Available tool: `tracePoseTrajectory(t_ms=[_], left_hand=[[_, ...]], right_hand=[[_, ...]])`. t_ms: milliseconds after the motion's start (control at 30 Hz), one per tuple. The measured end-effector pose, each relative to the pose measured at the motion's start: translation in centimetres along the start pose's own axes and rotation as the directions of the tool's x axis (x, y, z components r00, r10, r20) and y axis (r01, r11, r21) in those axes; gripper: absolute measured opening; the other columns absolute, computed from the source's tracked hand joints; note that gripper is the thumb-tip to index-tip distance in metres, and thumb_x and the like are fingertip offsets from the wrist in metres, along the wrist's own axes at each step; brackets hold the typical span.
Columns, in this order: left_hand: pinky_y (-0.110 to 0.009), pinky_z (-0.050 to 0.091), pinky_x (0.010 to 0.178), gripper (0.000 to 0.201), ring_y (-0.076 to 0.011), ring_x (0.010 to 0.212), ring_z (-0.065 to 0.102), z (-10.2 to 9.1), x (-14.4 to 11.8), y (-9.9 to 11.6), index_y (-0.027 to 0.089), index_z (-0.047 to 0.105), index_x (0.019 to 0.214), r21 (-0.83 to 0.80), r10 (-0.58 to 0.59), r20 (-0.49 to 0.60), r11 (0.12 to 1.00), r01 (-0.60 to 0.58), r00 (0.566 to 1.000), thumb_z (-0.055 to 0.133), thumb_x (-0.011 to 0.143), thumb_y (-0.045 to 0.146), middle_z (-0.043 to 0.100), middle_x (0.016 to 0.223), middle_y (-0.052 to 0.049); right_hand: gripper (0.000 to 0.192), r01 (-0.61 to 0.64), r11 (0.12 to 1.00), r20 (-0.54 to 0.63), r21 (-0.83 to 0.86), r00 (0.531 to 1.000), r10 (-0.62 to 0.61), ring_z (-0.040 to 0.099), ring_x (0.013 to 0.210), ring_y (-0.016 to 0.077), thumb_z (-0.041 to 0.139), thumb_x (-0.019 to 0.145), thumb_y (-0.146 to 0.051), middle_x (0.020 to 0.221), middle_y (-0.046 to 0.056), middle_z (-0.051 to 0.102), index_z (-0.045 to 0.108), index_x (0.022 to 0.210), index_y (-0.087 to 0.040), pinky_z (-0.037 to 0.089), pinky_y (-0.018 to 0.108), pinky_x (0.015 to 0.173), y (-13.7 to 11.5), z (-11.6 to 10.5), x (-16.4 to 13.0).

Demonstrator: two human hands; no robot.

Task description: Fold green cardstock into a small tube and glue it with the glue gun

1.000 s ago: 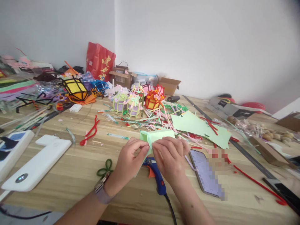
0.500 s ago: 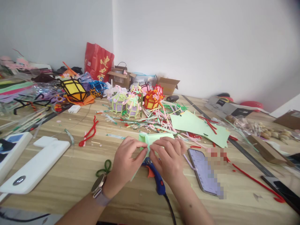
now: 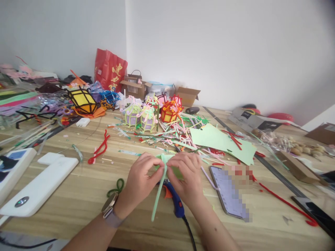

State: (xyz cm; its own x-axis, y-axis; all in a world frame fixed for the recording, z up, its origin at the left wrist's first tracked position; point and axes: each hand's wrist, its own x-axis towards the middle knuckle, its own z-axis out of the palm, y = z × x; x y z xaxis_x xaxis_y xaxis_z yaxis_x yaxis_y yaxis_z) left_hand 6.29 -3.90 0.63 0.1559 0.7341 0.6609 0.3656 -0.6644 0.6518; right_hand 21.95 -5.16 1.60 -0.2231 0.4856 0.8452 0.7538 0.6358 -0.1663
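Observation:
My left hand and my right hand meet at the middle of the table. Both are closed in a pinch, thumbs and fingertips together. Between them runs a light green pipe cleaner, its free end hanging down toward me. A pale green sheet piece shows behind the fingers, partly hidden by them; how the pipe cleaner joins it cannot be made out. Below the hands lies a blue glue gun with an orange trigger, its front end covered by my fingers. A dark green looped pipe cleaner lies beside my left wrist.
Small pipe-cleaner lanterns stand at the back beside a heap of scraps. A green sheet and a phone lie to the right. At left are a white power bank and a twisted red pipe cleaner.
The light green pipe cleaner now hangs plainly below my fingertips. The pale green piece has tilted and sits lower behind the hands. Both hands remain in nearly the same place.

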Motion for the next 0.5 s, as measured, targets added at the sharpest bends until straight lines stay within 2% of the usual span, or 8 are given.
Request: tracePoseTrajectory(t_ms=[300, 500], left_hand=[[-0.024, 0.044, 0.069, 0.009, -0.0146, 0.074, 0.058, -0.1, -0.2, -0.4, 0.022, 0.063, 0.077, -0.043, -0.111, -0.002, 0.993, 0.11, 0.994, 0.058, 0.08, 0.015, 0.063, 0.075, 0.001], [-0.023, 0.043, 0.069, 0.009, -0.0144, 0.073, 0.058, -0.2, -0.1, -0.4, 0.022, 0.063, 0.075, -0.043, -0.132, 0.001, 0.99, 0.132, 0.991, 0.058, 0.079, 0.015, 0.063, 0.074, 0.001]], right_hand=[[0.006, 0.007, 0.999, 0.013, -0.044, 1.0, -0.007, 0.059, 0.09, 0.019, 0.06, 0.088, -0.02, 0.084, -0.001, 0.07, 0.062, 0.087, -0.026, 0.034, 0.039, 0.086, 0.8, -0.1, -0.2], [0.007, 0.032, 0.998, 0.052, -0.062, 0.998, -0.029, 0.058, 0.096, 0.0208, 0.058, 0.091, -0.02, 0.087, 0.0, 0.07, 0.062, 0.088, -0.025, 0.032, 0.042, 0.091, 1.4, -0.7, -0.3]])
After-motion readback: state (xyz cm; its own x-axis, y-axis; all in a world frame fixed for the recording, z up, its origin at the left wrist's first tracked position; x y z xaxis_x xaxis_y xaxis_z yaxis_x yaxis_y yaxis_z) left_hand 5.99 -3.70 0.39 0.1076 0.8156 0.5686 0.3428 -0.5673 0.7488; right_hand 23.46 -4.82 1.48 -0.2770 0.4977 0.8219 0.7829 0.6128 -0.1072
